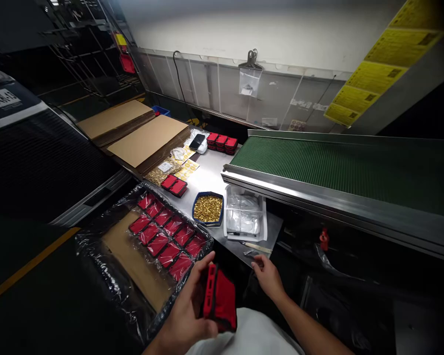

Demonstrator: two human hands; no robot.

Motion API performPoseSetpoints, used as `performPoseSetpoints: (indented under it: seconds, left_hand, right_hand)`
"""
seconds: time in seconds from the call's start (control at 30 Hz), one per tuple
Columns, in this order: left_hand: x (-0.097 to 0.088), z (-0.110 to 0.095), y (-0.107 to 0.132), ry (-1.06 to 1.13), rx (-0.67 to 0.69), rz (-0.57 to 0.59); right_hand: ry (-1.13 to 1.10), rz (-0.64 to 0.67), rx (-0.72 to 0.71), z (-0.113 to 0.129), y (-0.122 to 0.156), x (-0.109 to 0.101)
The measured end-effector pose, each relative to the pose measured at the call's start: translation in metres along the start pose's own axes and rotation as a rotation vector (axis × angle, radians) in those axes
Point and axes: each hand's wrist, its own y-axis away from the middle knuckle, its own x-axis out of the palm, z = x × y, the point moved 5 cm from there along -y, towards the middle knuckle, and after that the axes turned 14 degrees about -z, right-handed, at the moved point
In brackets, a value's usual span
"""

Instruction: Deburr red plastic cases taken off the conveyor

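My left hand [187, 310] is closed around a red and black plastic case [222, 301], which is tilted in front of my lap. Slots show along the case's red side. My right hand [269, 278] is at the table's front edge with thumb and forefinger drawn together; whatever may be between them is too small to make out. Just beyond its fingertips lies a small clear bag [250, 253]. A light-handled tool [257, 246] rests behind that. Farther back sit a white tray [264, 229] of clear plastic bags and a blue dish of small gold-coloured parts [207, 208].
On my left, a plastic-lined box [133, 315] holds rows of red cases. A green conveyor belt [303, 162] runs off to the right. More red cases [222, 142], a phone [197, 142], sticker sheets [188, 170] and cardboard sheets [148, 140] lie toward the back.
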Motion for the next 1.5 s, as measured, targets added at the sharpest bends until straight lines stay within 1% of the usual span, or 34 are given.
performPoseSetpoints:
  seconds: [0.03,0.1,0.17,0.23,0.33,0.4,0.5,0.7,0.83,0.9,0.97,1.07,1.17,1.27,1.37,1.5]
  left_hand:
    - [-0.001,0.003,0.001,0.031,-0.044,0.025]
    - [-0.002,0.009,0.005,0.087,-0.124,0.060]
    - [0.000,0.014,0.010,0.193,-0.207,0.065]
    - [0.005,0.015,0.014,0.343,-0.271,0.083]
    - [0.013,0.013,0.015,0.546,-0.307,0.108]
    - [0.016,0.013,0.014,0.642,-0.335,0.108]
    - [0.018,0.013,0.014,0.718,-0.376,0.096]
    - [0.013,0.017,0.011,0.792,-0.428,0.056]
    - [0.009,0.017,0.003,0.818,-0.454,0.037]
    - [0.008,0.016,0.000,0.822,-0.462,0.044]
    - [0.008,0.016,-0.003,0.823,-0.467,0.054]
    - [0.009,0.015,-0.008,0.813,-0.460,0.062]
    - [0.008,0.017,-0.012,0.773,-0.452,0.061]
    - [0.002,0.023,-0.018,0.655,-0.388,0.028]
    - [-0.007,0.034,-0.024,0.467,-0.322,-0.050]
    - [-0.018,0.051,-0.028,0.215,-0.354,-0.176]
  right_hand:
    - [0.043,-0.014,-0.009,-0.012,-0.004,0.004]
    - [0.139,-0.031,-0.050,-0.027,-0.010,0.011]
    - [0.215,-0.024,-0.103,-0.032,-0.015,0.018]
    - [0.266,0.012,-0.156,-0.035,-0.018,0.027]
    - [0.313,0.085,-0.209,-0.042,-0.022,0.041]
    - [0.340,0.106,-0.226,-0.048,-0.025,0.046]
    - [0.369,0.111,-0.253,-0.051,-0.026,0.047]
    - [0.340,0.098,-0.351,-0.034,-0.019,0.035]
    - [0.258,0.123,-0.346,-0.030,-0.013,0.031]
    - [0.193,0.138,-0.305,-0.030,-0.010,0.030]
    - [0.125,0.151,-0.223,-0.032,-0.006,0.030]
    - [-0.005,0.171,-0.049,-0.034,-0.001,0.030]
    - [-0.185,0.190,0.134,-0.027,0.004,0.030]
    - [-0.382,0.229,0.282,-0.006,0.007,0.026]
    - [-0.548,0.283,0.359,0.026,0.007,0.015]
    - [-0.937,0.413,0.520,0.064,0.009,-0.001]
